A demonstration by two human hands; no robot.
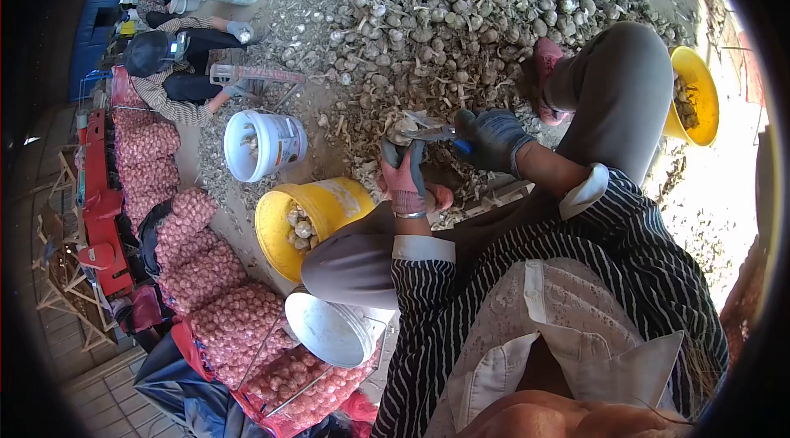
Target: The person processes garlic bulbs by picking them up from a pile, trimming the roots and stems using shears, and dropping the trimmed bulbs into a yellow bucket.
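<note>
A round off-white garlic bulb (400,130) is being held low in front of the body, just above the ground, at the centre of the view. It is being gripped from below by the left hand (403,179), gloved in pink knit with a grey coating, its fingers and thumb being clamped on the bulb. A pair of metal shears with blue on the handle (434,134) is being held by the right hand (494,140), gloved in dark grey-blue; its fingers are being kept curled together around the handle. The blades are being pointed at the bulb, spread slightly; whether it is being touched by them cannot be told.

Beyond the hands, the ground is being covered by a broad heap of dusty garlic with dry stalks (461,26). A yellow plastic bucket with garlic inside (325,209) is being partly hidden by the left knee. Near it, a white plastic bucket with a printed label (290,142) is being seen. Beside the right knee, a second yellow plastic bucket (708,104) is being partly covered.

At the left, bulging red mesh sacks full of garlic (234,306) are being seen in a long row. Above them, a dark cap and a striped top are being worn by a seated co-worker (177,100).
</note>
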